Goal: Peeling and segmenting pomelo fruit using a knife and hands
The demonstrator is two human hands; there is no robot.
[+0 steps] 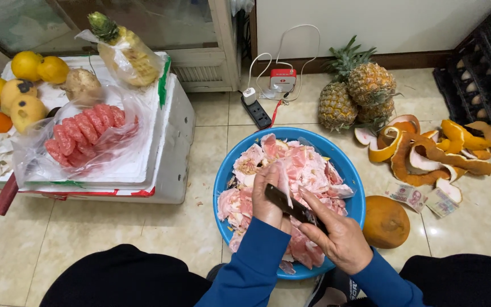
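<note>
A blue basin [345, 165] on the tiled floor is full of pink and white pomelo peelings and pith. Over it my left hand [266, 196] grips a pale pomelo segment [282, 173] that sticks up between the fingers. My right hand [336, 236] holds a dark-bladed knife [284, 202], its blade lying across the left hand's fingers against the segment. Both arms wear blue sleeves.
A whole orange pomelo [386, 222] lies right of the basin, with orange peels [427, 150] and banknotes [421, 199] beyond. Two pineapples [356, 94] stand by the wall. A white foam box [160, 142] at left carries bagged peeled segments [83, 133], a bagged pineapple and fruit. A power strip [257, 111] lies behind the basin.
</note>
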